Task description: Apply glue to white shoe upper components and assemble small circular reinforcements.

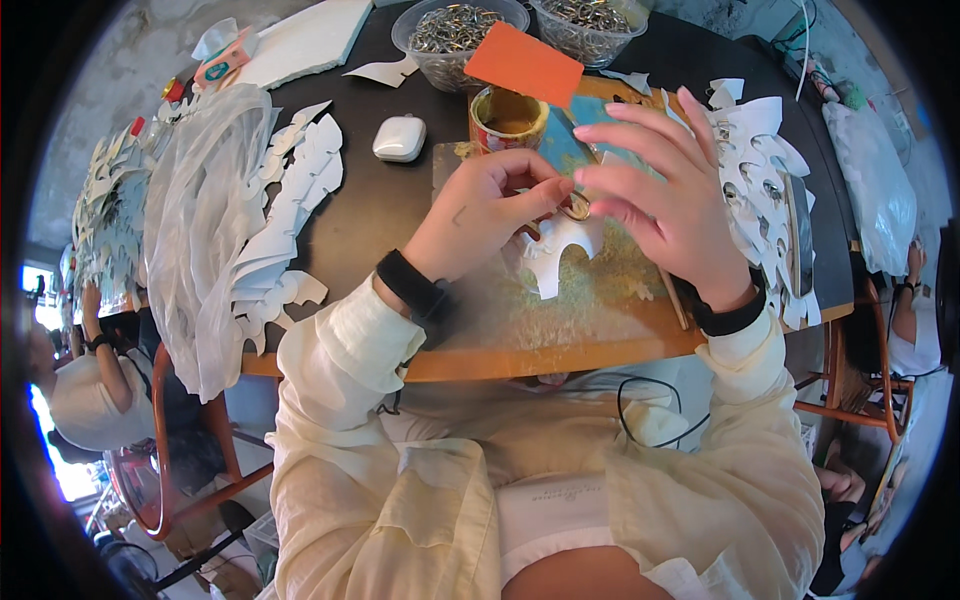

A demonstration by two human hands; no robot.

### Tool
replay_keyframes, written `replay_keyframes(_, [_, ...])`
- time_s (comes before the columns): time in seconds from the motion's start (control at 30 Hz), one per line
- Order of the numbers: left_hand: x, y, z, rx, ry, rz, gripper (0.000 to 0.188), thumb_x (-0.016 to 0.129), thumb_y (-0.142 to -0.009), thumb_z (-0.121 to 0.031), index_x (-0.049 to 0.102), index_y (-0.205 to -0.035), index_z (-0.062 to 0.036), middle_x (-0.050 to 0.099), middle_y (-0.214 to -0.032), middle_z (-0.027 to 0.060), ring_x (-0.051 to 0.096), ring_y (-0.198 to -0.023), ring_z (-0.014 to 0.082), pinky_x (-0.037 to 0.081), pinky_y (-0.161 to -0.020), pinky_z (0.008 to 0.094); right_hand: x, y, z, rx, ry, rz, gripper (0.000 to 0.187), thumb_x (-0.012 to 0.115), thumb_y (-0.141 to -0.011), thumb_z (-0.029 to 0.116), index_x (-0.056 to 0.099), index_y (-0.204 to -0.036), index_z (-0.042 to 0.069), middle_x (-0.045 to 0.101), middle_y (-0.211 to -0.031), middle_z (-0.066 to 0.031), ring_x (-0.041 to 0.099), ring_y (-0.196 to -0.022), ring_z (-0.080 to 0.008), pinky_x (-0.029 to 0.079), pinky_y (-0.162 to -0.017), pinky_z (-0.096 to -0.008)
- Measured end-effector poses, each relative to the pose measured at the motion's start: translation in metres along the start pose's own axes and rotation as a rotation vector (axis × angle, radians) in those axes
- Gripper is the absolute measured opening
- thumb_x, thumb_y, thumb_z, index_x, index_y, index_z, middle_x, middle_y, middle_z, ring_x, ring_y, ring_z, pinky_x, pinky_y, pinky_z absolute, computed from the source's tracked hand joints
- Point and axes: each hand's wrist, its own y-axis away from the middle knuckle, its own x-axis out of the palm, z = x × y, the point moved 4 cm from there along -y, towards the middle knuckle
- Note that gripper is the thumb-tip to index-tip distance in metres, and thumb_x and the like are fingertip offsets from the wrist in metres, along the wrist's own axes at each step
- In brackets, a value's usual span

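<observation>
My left hand is closed, thumb and forefinger pinched at the edge of a small metal ring. Just right of it, my right hand has its fingers spread, with the thumb and fingertips near the ring; I see nothing held in it. Below both hands a white cut-out piece with curved edges lies on a glue-stained board; my left hand partly covers it. Behind the hands stands an open pot of brownish paste, with an orange card over its far rim.
Two clear tubs, one at left and one at right, hold many metal rings. White cut-outs overlap at left and right, beside a plastic sheet. A white case and a wooden stick lie nearer. Other people sit at both sides.
</observation>
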Motion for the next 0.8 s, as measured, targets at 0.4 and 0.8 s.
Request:
replay_keyframes(0.4, [0.001,-0.002,0.005,-0.035,0.071,-0.052,0.02,0.06,-0.091,-0.022,0.06,-0.093,-0.0017,0.062,-0.081,0.0008,0.057,-0.069,0.0046,0.047,-0.061,0.02,0.009,0.006,0.0,0.058,-0.029,0.005,0.012,0.075,-0.064,0.018,0.069,-0.074,0.019,0.063,-0.096,0.0099,0.055,-0.1,-0.0158,0.032,-0.104,-0.0444])
replay_keyframes(0.8, [0.005,-0.001,0.007,-0.083,0.155,-0.029,0.013,0.058,-0.091,-0.019,0.059,-0.091,-0.0054,0.058,-0.087,-0.0027,0.051,-0.074,0.002,0.04,-0.062,0.0169,0.01,0.004,0.002,0.099,0.039,-0.022,0.018,0.072,-0.065,0.01,0.058,-0.076,0.014,0.059,-0.086,0.0046,0.055,-0.09,-0.0169,0.034,-0.101,-0.041])
